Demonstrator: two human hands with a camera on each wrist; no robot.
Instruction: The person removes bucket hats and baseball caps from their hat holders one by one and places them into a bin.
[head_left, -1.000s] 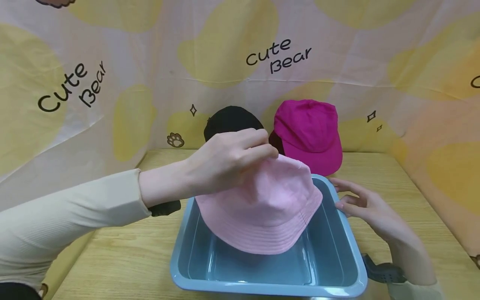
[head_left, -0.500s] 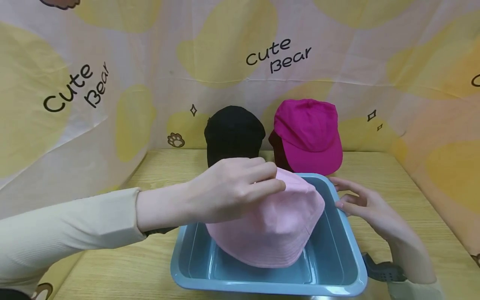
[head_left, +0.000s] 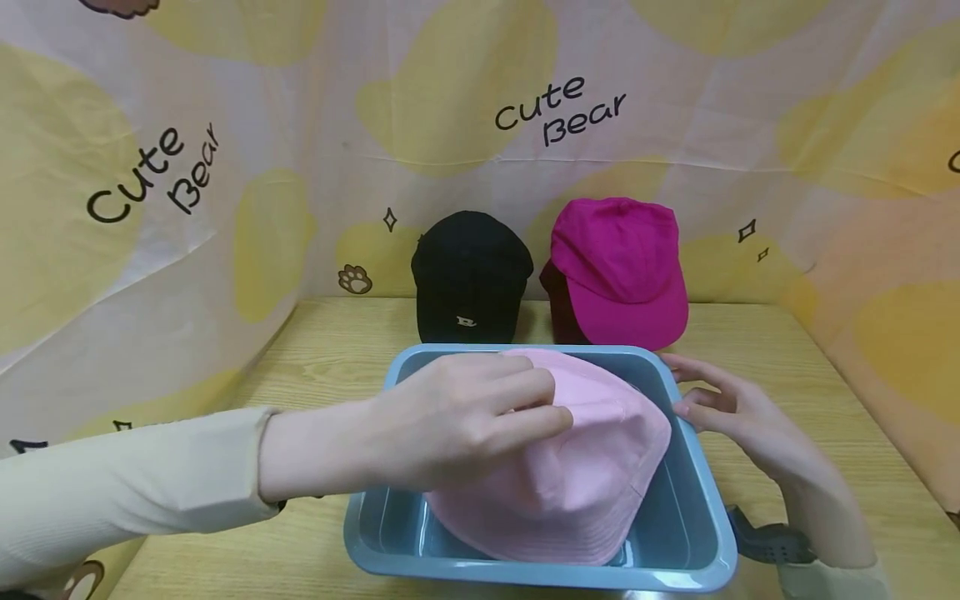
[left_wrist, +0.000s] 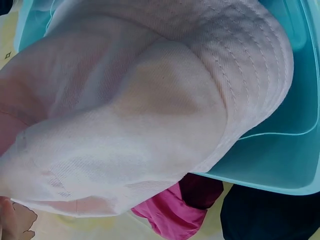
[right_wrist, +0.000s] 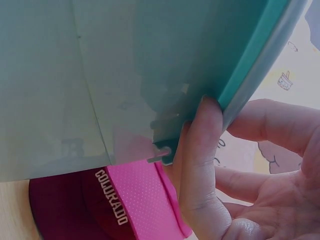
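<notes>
My left hand has the crown of a pink bucket hat bunched in curled fingers, gripping from the hat's ten o'clock; the thumb is out of sight from the head camera. Over to my right hand, well apart from the left, and it's clamped on the rim of a blue plastic basin at the basin's two o'clock, fingers and thumb pinching the edge from both sides on the right wrist feed.

The hat itself: inside the basin's walls, tilted, stitched brim dipping towards six o'clock, one edge close to the wall at three. Whether it touches the basin floor, I can't tell from here.

Moving out along my arms, there's a cream sleeve running off at nine o'clock and a dark wrist strap below the other hand, at four.

Beyond the basin's far rim, a black cap sits at eleven o'clock with a small pale emblem up front. At one o'clock, a magenta cap, visor tipped down, with a maroon cap tucked against it at its eight o'clock; my right wrist camera reads COLORADO on that one. All of it on a pale wood-grain desk, with a yellow-blotched "Cute Bear" backdrop filling twelve o'clock.
</notes>
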